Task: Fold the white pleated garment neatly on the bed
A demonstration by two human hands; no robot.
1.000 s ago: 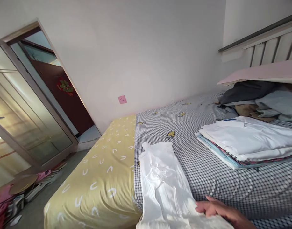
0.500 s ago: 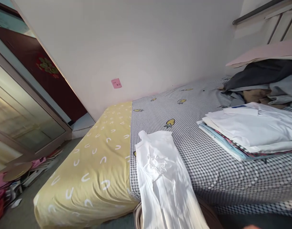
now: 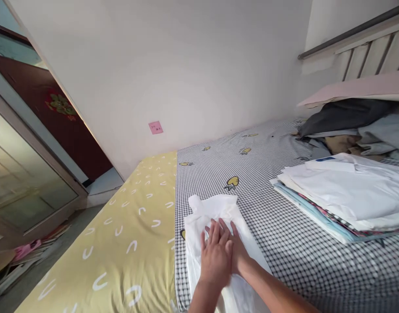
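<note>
The person's left grip (image 3: 216,254), a bare hand, lies palm down across the right grip (image 3: 239,252), so the two overlap. The left forearm enters from below, the right one slants in from the lower right. The fingers point away from the body, straightened and a little apart; both grips are flat and unfolded, pressing rather than grasping, though part of the right is hidden beneath the left.

Directly under both grips is a long, narrow, folded garment of thin white cloth (image 3: 215,208). Its far end shows just beyond the fingertips, with a small rounded tab at the far left corner; the surface is creased near the fingers, and the near end runs out of view below the wrists.

The garment lies on a black-and-white checked bed sheet with yellow motifs (image 3: 258,191), which extends beyond and to the right of the grips. Left of them is a yellow cloth patterned with white arches (image 3: 130,243). Well to the right sits a stack of folded clothes (image 3: 303,204), light blue and patterned layers below, a white collared shirt (image 3: 352,187) on top.
</note>
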